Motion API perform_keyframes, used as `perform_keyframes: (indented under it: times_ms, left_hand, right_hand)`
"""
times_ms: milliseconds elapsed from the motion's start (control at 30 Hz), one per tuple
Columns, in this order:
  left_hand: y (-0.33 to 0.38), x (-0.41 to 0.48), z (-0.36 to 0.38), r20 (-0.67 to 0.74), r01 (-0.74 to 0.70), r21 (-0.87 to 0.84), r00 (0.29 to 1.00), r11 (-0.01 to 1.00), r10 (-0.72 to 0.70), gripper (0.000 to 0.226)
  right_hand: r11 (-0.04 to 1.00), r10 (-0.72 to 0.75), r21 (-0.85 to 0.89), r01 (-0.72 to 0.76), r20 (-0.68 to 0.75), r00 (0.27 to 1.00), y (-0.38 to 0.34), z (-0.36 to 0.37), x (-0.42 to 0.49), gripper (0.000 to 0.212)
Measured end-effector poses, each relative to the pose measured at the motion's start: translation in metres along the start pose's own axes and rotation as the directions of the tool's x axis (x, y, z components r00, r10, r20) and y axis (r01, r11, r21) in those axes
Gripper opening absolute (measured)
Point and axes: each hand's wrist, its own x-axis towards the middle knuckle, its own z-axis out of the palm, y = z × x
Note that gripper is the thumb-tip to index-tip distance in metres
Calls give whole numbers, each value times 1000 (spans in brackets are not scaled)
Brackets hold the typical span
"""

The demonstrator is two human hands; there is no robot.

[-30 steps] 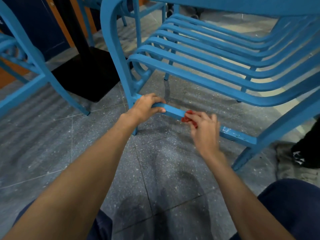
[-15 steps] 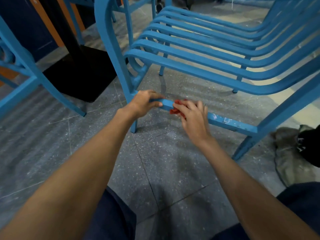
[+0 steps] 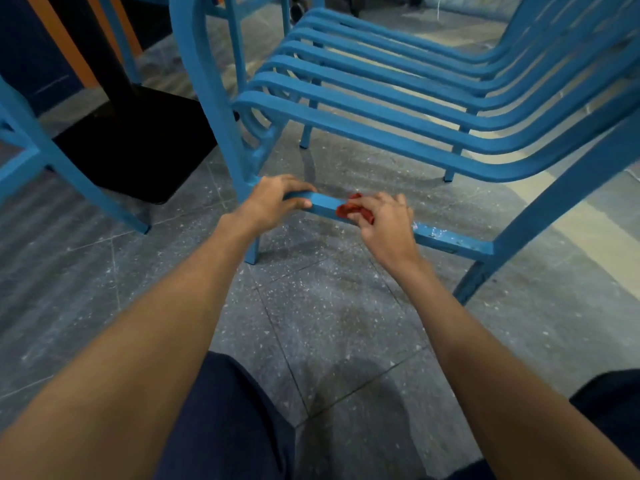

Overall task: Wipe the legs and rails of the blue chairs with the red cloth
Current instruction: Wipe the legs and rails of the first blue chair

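Grey speckled tile floor point(image 3: 329, 323). Blue chair point(image 3: 415, 109) with a slatted seat stands on it, directly in front of me. Black table base point(image 3: 138, 143) behind, to the left; part of a second blue chair point(image 3: 52, 161) at the left edge. Lower side rail point(image 3: 450, 241) runs between the near legs. My left hand point(image 3: 273, 202) grips the rail just beside the front leg, fingers curled over it. My right hand point(image 3: 384, 226) pinches the bunched red cloth point(image 3: 344, 211) against the rail, near the left hand.

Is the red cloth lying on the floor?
No, the right hand holds the red cloth against the low blue rail.
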Motion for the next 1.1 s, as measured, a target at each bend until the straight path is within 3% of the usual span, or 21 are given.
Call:
perform_keyframes:
  times_ms: [133, 233, 400, 533, 700, 833, 900, 1000, 1100]
  left_hand:
    - [1, 1, -1, 14, 4, -2, 1000, 1000, -4, 36]
    - [1, 1, -1, 15, 11, 16, 1000, 1000, -11, 38]
    - [4, -1, -1, -7, 26, 23, 1000, 999, -26, 39]
    - [8, -1, -2, 5, 38, 65, 999, 997, -39, 39]
    - [21, 8, -11, 135, 85, 251, 983, 964, -122, 43]
    - [53, 9, 0, 220, 19, 313, 971, 950, -93, 50]
    - [70, 7, 19, 224, -29, 271, 974, 962, -34, 50]
    - [81, 2, 38, 118, -53, 236, 993, 970, 26, 43]
    - [81, 0, 41, 67, -46, 195, 997, 980, 33, 39]
  right_hand:
    - [978, 183, -74, -195, -139, 973, 27, -17, -28, 28]
    - [944, 280, -141, -297, -128, 951, 16, -14, -24, 26]
    - [981, 140, -140, -137, 8, 990, -32, 12, -11, 31]
    - [994, 63, -93, -62, 12, 998, -9, -4, -28, 35]
    - [961, 250, -88, -262, -125, 960, 52, -35, -55, 33]
    - [920, 366, -102, -377, -112, 924, 37, -33, -35, 29]
    - [941, 312, -119, -318, -67, 948, 20, -25, -22, 27]
    - [980, 162, -120, -160, 4, 987, 10, -14, -17, 29]
    - [993, 81, -87, -81, -6, 997, 25, -20, -32, 31]
